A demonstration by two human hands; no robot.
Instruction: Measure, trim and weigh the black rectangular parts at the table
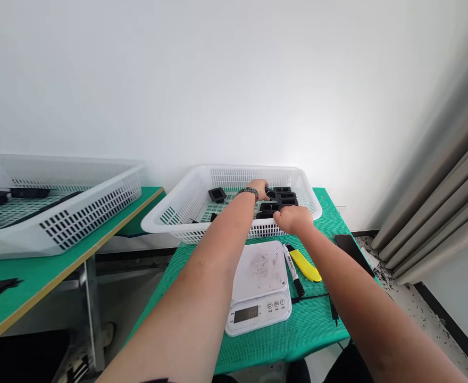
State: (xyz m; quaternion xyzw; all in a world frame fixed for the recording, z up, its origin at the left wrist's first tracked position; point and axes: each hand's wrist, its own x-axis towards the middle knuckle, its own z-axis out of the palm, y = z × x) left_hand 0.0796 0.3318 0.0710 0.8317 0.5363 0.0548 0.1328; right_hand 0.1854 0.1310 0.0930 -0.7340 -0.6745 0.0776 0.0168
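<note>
Hands both over the white basket (186,199) — left hand (259,189) deeper in, fingers closing on a black tray (276,192) just to its right, right hand (293,219) clenched at the near rim — what it grips, I cannot tell.

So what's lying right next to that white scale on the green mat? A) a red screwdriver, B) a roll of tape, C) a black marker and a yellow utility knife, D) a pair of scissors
C: a black marker and a yellow utility knife lie side by side just to the right of the white scale, on the green mat; no scissors, tape or screwdriver show anywhere.
</note>
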